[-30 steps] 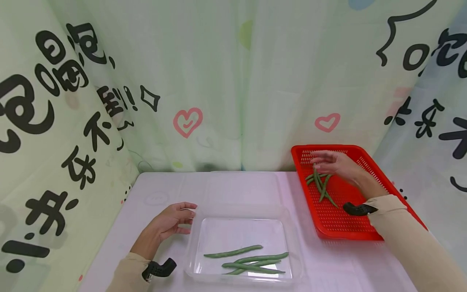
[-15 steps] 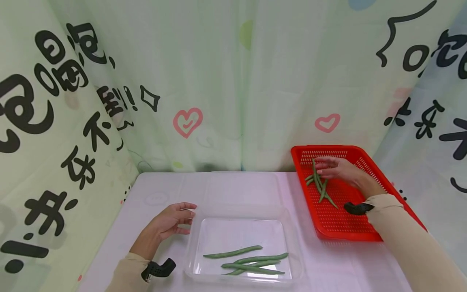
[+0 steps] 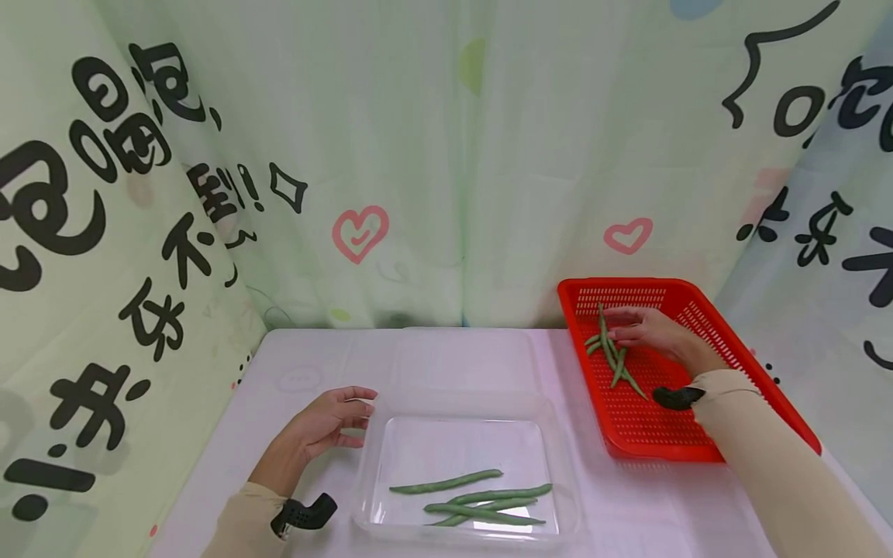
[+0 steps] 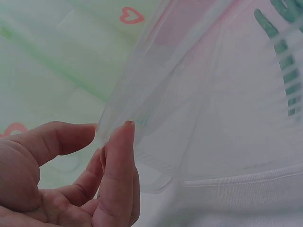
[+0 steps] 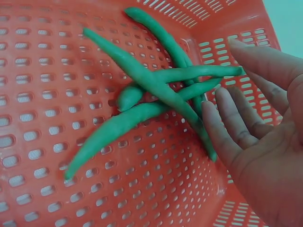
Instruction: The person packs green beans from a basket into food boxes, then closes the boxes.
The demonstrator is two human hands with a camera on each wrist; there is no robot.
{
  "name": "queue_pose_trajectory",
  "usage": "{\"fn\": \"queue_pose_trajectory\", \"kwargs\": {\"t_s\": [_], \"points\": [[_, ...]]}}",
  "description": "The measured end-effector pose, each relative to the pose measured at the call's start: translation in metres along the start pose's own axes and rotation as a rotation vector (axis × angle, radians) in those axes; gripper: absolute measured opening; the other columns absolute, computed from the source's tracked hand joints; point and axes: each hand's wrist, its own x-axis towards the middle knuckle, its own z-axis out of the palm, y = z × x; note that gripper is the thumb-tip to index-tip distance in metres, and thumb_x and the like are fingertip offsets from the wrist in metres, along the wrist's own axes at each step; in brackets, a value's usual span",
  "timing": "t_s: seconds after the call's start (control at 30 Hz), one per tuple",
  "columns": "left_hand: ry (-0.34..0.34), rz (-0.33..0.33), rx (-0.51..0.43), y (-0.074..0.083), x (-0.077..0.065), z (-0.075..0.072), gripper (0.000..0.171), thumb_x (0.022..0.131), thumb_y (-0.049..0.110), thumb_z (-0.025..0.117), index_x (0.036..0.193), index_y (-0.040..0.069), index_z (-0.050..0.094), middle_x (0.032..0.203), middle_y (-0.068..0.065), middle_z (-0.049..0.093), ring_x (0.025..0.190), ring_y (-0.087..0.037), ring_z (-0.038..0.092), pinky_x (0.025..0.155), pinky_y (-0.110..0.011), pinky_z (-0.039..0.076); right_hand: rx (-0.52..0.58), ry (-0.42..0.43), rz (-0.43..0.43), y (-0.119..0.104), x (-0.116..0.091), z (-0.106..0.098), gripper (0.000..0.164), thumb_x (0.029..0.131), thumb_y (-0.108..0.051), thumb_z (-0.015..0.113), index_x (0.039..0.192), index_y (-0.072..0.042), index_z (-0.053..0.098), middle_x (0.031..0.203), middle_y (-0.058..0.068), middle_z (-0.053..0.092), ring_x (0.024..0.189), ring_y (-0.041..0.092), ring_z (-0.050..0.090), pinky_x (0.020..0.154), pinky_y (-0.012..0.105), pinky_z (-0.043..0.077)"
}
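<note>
My left hand (image 3: 331,422) rests its fingertips at the left rim of a clear plastic box (image 3: 460,399). The left wrist view shows the thumb and fingers (image 4: 118,175) against the box's thin edge. Several green beans (image 3: 446,482) lie inside the box, some crossed. Over at the right, my right hand (image 3: 645,332) is inside a red perforated basket (image 3: 687,438). Its fingers (image 5: 229,113) are spread beside a crossed pile of green beans (image 5: 147,82), and one bean's tip lies between thumb and fingers. I see no grip on it; whether the fingers touch the beans is unclear.
Both containers stand on a table with a pale cloth (image 3: 418,356). A light green printed curtain (image 3: 453,170) hangs close behind and along both sides. The basket's raised wall surrounds the right hand, and its back edge nears the curtain.
My right hand has lowered and shifted slightly right within the basket, showing more of the upright bean's tip. The left hand, the clear box and its beans stay in place.
</note>
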Motion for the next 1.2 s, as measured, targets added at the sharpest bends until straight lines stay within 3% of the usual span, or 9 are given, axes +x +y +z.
{"fn": "queue_pose_trajectory", "kwargs": {"t_s": [0.23,0.5,0.73,0.9,1.07,1.2], "points": [[-0.009,0.006,-0.003,0.001,-0.001,0.001,0.045,0.098,0.013,0.064,0.137,-0.004,0.050,0.098,-0.003,0.060,0.090,-0.020,0.059,0.071,-0.035,0.057,-0.049,-0.004,0.019,-0.001,-0.001,0.003,0.059,0.101,-0.020,0.062,0.153,0.000,0.040,0.151,0.029,0.041,0.117,0.028,0.056,0.094,0.036,0.056],[0.001,-0.005,-0.005,0.000,0.000,0.000,0.046,0.098,0.014,0.064,0.138,-0.003,0.051,0.100,-0.004,0.061,0.091,-0.021,0.060,0.072,-0.036,0.057,-0.048,0.028,0.020,-0.005,-0.003,0.004,0.058,0.101,-0.021,0.063,0.154,-0.009,0.044,0.150,0.024,0.045,0.121,0.035,0.051,0.096,0.041,0.055],[-0.002,0.000,0.002,-0.001,0.000,0.001,0.046,0.097,0.015,0.065,0.138,-0.003,0.051,0.100,-0.004,0.061,0.090,-0.020,0.059,0.072,-0.036,0.057,-0.013,0.033,-0.050,-0.008,-0.005,0.004,0.057,0.101,-0.019,0.064,0.153,-0.006,0.044,0.152,0.024,0.045,0.122,0.028,0.060,0.103,0.052,0.049],[-0.001,0.005,-0.001,-0.002,0.000,0.000,0.048,0.097,0.015,0.066,0.138,-0.003,0.050,0.099,-0.003,0.060,0.089,-0.020,0.059,0.072,-0.036,0.057,0.002,0.062,-0.076,-0.010,-0.005,0.005,0.059,0.100,-0.020,0.065,0.153,-0.008,0.042,0.146,0.026,0.051,0.111,0.015,0.067,0.101,0.048,0.051],[0.007,0.001,-0.002,-0.003,0.001,0.001,0.045,0.098,0.013,0.064,0.137,-0.004,0.051,0.101,-0.005,0.061,0.090,-0.020,0.059,0.072,-0.036,0.057,0.042,0.058,-0.076,-0.012,-0.005,0.005,0.058,0.101,-0.015,0.064,0.154,-0.008,0.042,0.133,0.027,0.058,0.102,0.019,0.070,0.095,0.043,0.056],[0.007,0.003,-0.003,-0.002,0.001,0.001,0.045,0.098,0.013,0.063,0.137,-0.004,0.050,0.101,-0.006,0.061,0.090,-0.021,0.059,0.071,-0.035,0.057,0.058,0.043,-0.082,-0.016,-0.006,0.003,0.059,0.101,-0.014,0.063,0.154,-0.007,0.040,0.136,0.026,0.055,0.105,0.020,0.070,0.095,0.043,0.055]]}}
